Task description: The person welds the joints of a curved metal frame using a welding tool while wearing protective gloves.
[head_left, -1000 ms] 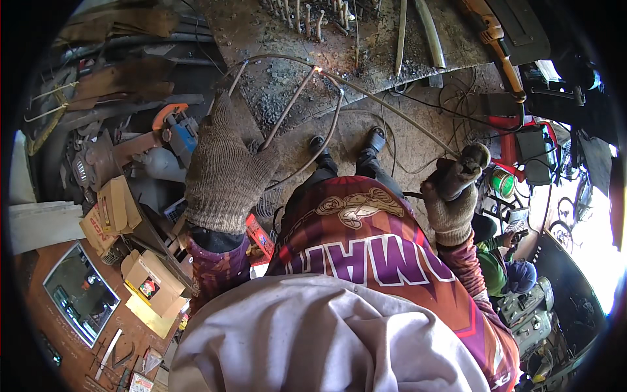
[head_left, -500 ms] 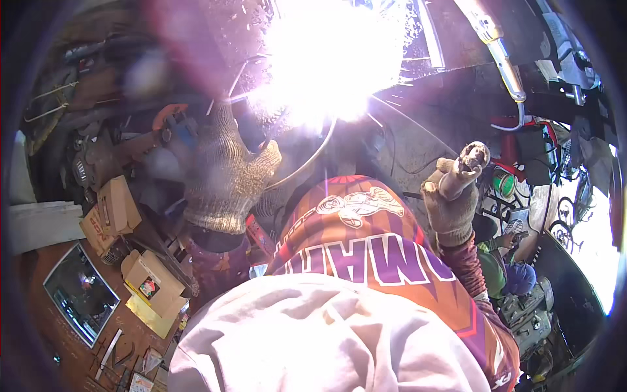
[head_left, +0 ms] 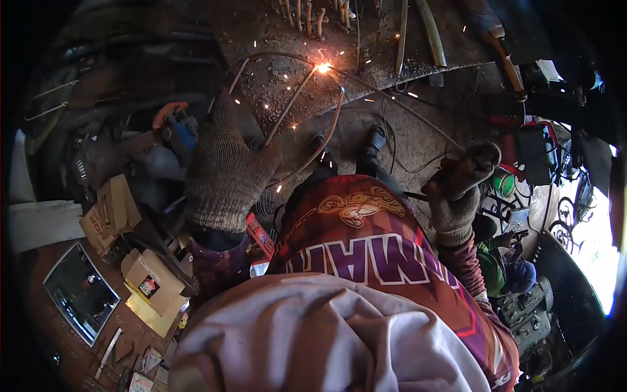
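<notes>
My left hand (head_left: 225, 170), in a knitted work glove, is closed on a piece of bent metal rods (head_left: 338, 108); the thumb lies by a rod and the other fingers are partly in shadow. The rods meet over the metal worktable at a glowing orange weld spot (head_left: 322, 67) that throws small sparks. My right hand (head_left: 454, 209), gloved too, is closed round an electrode holder (head_left: 484, 158). From it a long thin welding electrode (head_left: 408, 111) slants up and left to the glowing spot. The holder's body is mostly hidden by the fingers.
A metal worktable (head_left: 366, 81) with an edge crosses the top, bearing several short rod pieces (head_left: 308, 16) and flat strips (head_left: 431, 32). An angle grinder (head_left: 177, 127) and open cardboard boxes (head_left: 153, 284) are on the left. Cables lie on the floor. Another person (head_left: 499, 271) crouches right.
The blinding white arc has shrunk to a small orange glow with sparks, and the scene has darkened, showing the rods and table. My right hand's holder has shifted slightly right.
</notes>
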Action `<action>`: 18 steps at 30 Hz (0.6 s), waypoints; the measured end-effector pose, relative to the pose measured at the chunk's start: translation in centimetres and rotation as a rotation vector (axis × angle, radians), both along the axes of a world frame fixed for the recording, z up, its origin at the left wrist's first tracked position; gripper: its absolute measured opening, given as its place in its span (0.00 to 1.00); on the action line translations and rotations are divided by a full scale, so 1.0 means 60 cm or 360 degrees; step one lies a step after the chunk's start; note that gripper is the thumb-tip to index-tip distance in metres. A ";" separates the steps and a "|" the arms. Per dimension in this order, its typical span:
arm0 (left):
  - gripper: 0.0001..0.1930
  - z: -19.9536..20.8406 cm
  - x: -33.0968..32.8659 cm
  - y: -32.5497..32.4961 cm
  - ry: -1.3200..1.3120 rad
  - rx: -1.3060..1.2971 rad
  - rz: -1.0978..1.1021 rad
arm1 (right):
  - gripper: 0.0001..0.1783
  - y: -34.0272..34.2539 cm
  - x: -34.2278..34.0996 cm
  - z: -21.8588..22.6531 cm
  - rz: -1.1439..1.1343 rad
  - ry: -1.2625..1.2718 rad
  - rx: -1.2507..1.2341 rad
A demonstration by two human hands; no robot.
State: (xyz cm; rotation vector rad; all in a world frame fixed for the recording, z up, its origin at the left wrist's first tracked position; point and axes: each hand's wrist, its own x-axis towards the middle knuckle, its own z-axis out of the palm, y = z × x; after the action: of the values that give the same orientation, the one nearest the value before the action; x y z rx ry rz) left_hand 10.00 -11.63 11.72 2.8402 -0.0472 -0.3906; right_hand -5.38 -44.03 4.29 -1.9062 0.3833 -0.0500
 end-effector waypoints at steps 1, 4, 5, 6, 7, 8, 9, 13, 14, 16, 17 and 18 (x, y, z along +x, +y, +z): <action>0.48 -0.005 -0.001 0.005 0.0009 0.0065 -0.0031 | 0.25 0.001 -0.001 0.001 -0.0035 0.0034 0.0033; 0.48 -0.010 -0.001 0.007 -0.0043 0.0090 -0.0073 | 0.27 -0.006 -0.002 -0.003 0.0050 0.0039 -0.0085; 0.48 -0.011 -0.001 0.008 -0.0043 0.0092 -0.0071 | 0.29 -0.007 -0.002 -0.003 0.0123 0.0039 -0.0163; 0.49 -0.013 -0.002 0.010 -0.0075 0.0073 -0.0083 | 0.29 -0.006 -0.002 -0.003 0.0128 0.0017 -0.0154; 0.50 -0.012 -0.002 0.010 -0.0108 0.0051 -0.0096 | 0.29 -0.005 -0.002 -0.002 0.0128 0.0017 -0.0154; 0.50 -0.008 -0.001 0.006 -0.0108 0.0052 -0.0095 | 0.28 -0.004 -0.001 -0.002 0.0118 0.0032 -0.0133; 0.49 0.000 0.000 0.000 -0.0005 0.0036 -0.0007 | 0.28 -0.002 -0.001 -0.001 0.0109 0.0046 -0.0113; 0.48 0.009 0.002 -0.009 0.0107 0.0089 0.0071 | 0.22 0.006 0.003 0.004 0.0054 0.0099 -0.0087; 0.48 0.009 0.002 -0.009 0.0107 0.0089 0.0070 | 0.22 0.010 0.005 0.005 -0.0008 0.0097 -0.0012; 0.48 0.009 0.002 -0.008 0.0042 0.0101 0.0003 | 0.22 0.010 0.005 0.004 -0.0071 0.0095 0.0062; 0.48 0.006 0.002 -0.006 0.0042 0.0100 0.0001 | 0.23 0.006 0.004 0.000 -0.0005 0.0060 -0.0067; 0.48 0.001 0.002 -0.003 0.0021 0.0083 -0.0023 | 0.23 0.003 0.003 -0.003 0.0059 0.0026 -0.0197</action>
State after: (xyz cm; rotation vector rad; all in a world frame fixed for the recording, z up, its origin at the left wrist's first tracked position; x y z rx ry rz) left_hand 10.13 -11.82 11.76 2.8900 -0.0555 -0.4195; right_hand -5.18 -43.87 4.12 -2.0365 0.3626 -0.0343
